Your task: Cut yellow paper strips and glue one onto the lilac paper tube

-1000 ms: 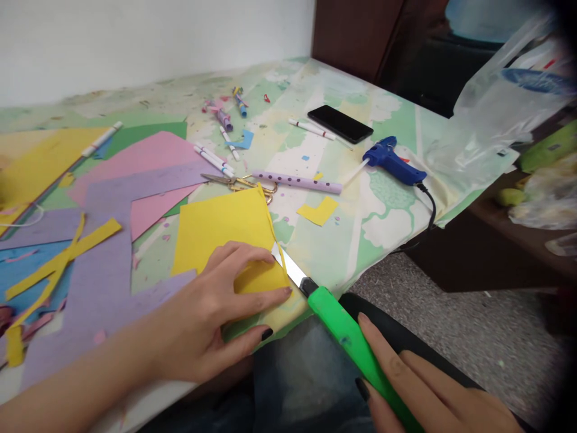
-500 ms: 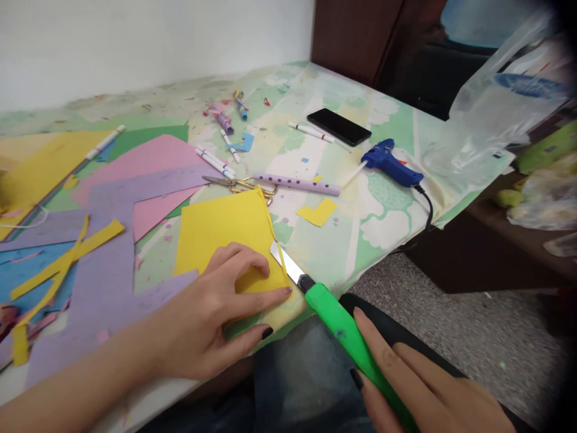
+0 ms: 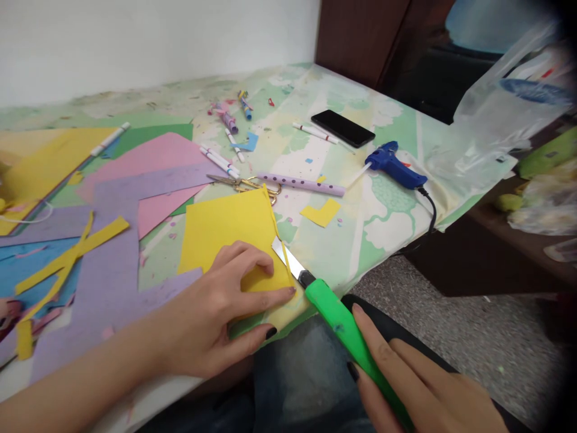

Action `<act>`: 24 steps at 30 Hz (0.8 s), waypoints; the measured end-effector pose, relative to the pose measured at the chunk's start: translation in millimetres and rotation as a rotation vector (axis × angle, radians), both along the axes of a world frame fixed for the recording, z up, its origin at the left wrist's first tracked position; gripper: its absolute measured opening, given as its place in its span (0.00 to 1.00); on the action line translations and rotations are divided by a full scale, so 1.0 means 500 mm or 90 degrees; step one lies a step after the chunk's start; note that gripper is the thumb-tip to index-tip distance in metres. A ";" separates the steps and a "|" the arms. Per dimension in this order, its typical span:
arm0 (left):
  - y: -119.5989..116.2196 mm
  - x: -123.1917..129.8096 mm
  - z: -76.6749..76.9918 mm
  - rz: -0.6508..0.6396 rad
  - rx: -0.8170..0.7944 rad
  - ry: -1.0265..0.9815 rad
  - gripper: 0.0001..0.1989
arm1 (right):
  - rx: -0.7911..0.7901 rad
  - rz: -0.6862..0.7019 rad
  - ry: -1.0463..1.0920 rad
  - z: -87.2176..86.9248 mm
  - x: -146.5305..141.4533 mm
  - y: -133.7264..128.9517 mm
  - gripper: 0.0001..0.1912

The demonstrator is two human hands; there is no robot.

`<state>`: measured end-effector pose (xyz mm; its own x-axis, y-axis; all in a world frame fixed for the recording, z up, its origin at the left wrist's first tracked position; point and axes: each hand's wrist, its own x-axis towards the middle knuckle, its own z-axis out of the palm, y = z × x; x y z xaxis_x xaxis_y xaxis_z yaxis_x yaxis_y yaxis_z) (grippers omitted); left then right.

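My left hand (image 3: 225, 310) lies on a sheet of yellow paper (image 3: 225, 225) near the table's front edge. Its index finger stretches along the paper's lower right corner, and the thumb sits apart from it. In my right hand (image 3: 415, 382) is a green utility knife (image 3: 338, 322) with its blade out. The blade lies at the paper's right edge, where a thin yellow strip (image 3: 287, 261) is partly parted from the sheet and crosses over the metal. Behind the sheet rest gold-handled scissors (image 3: 246, 183), partly covered by the paper.
A blue glue gun (image 3: 396, 165), a black phone (image 3: 342, 128) and a purple dotted paper tube (image 3: 302, 183) lie beyond the knife. Purple paper (image 3: 108, 240), pink paper (image 3: 166, 150) and yellow strips (image 3: 72, 258) spread on the left. A plastic bag (image 3: 487, 126) hangs at right.
The view has shifted slightly, so everything appears a little further right. Both hands keep nearly the same pose, and the blade stays at the yellow paper's right edge.
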<state>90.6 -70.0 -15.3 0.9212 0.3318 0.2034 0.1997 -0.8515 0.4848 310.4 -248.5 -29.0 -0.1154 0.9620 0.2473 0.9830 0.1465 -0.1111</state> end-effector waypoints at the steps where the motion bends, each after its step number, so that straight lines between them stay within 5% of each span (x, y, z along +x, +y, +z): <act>1: 0.000 0.000 0.000 0.000 -0.001 0.002 0.20 | -0.002 0.008 -0.003 -0.001 0.002 0.001 0.25; 6: 0.000 0.000 0.000 0.001 0.016 0.001 0.19 | 0.002 0.070 0.003 -0.007 0.012 0.002 0.27; 11: 0.002 -0.006 -0.003 -0.013 0.061 -0.017 0.18 | 0.003 0.028 0.061 -0.008 0.021 -0.001 0.25; 19: -0.011 -0.021 0.012 0.026 0.278 0.036 0.13 | -0.053 0.040 0.144 0.016 0.067 0.018 0.25; 24: -0.018 -0.023 0.047 -0.051 0.420 0.096 0.19 | -0.073 0.017 0.165 0.036 0.071 0.038 0.21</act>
<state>79.4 -79.1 8.1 0.9719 0.1126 0.2069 0.1488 -0.9744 -0.1687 345.7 -229.6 -11.2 -0.0885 0.9830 0.1611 0.9154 0.1440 -0.3758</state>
